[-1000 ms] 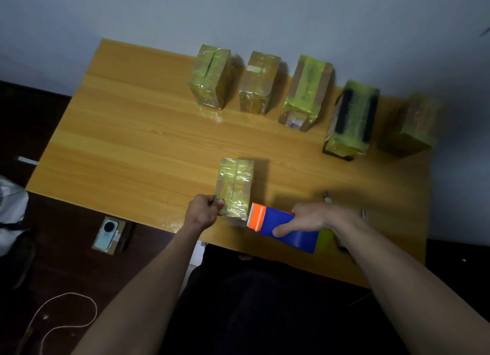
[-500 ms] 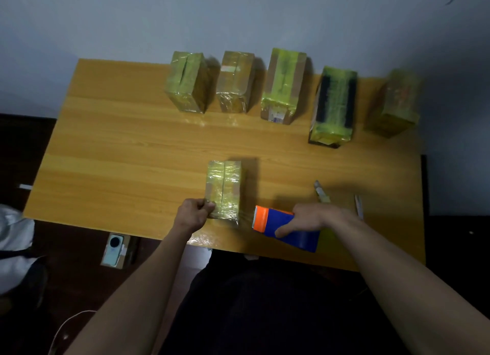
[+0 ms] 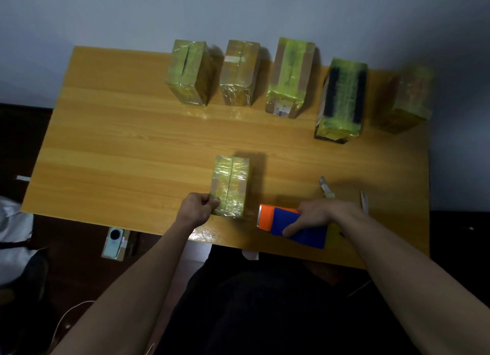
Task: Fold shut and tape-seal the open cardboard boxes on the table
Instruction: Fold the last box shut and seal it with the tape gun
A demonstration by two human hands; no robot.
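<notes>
The near box sits close to the table's front edge, at about 6 o'clock from the middle of the tabletop, its top flaps folded shut and glossy yellowish tape lying over the seam. The left hand pinches its near-left corner, fingers curled onto the taped end. The right hand grips the blue and orange tape dispenser, thumb along its side, toothed blade pointing toward the box from 3 o'clock and just apart from it.

Five more wrapped boxes stand in a row at 12 to 2 o'clock: the leftmost shows a dark gap along its seam; the far-right one is blurred.

What could go wrong, as I judge it:
- The near box is small and probably light; pulling tape across it with only a corner pinch could drag or spin it toward the edge
- The serrated blade sits close to the left fingers; a fast cut could nick them
- Tape layered over crinkled film may not bond and could lift
- Two slim metal tools at 4 o'clock, by the right wrist, could be knocked off the table by the forearm
</notes>
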